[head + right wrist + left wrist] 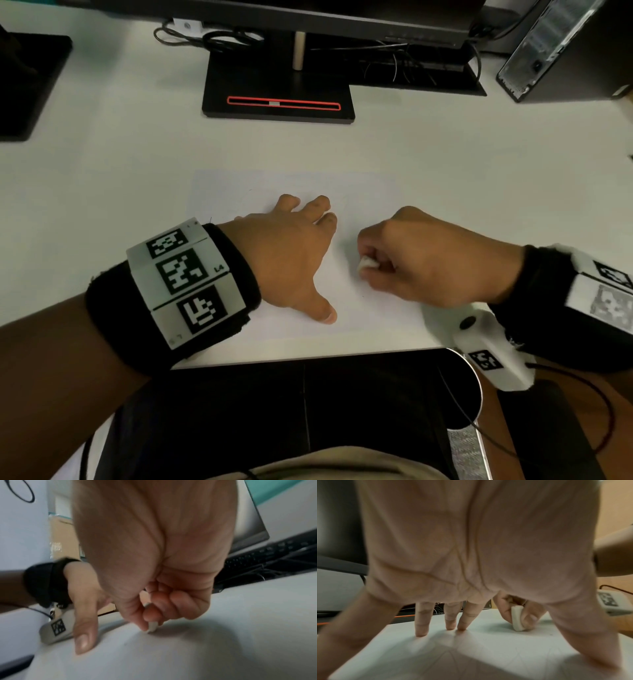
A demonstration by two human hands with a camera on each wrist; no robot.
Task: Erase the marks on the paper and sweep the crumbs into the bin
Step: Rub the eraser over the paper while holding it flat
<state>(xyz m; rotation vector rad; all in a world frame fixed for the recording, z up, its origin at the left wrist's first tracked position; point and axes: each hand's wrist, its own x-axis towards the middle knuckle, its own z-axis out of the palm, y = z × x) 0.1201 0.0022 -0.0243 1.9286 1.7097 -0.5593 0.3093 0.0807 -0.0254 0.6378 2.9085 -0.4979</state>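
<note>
A white sheet of paper [239, 192] lies on the white desk in front of me. My left hand [291, 246] is spread flat on the sheet, fingertips [421, 631] and thumb pressing it down. Just to its right, my right hand [411, 260] pinches a small white eraser [367, 264] between thumb and fingers, its lower end touching the paper [488, 649]. The eraser [517, 619] shows clearly in the left wrist view and peeks below the curled fingers as the eraser [152, 626] in the right wrist view. Faint pencil lines show on the paper near the left palm.
A black monitor stand [277, 92] with a red slot sits behind the paper. A computer tower [561, 48] stands at the back right and another dark base [30, 82] at the far left. A round bin rim [474, 387] shows below the desk edge at the right.
</note>
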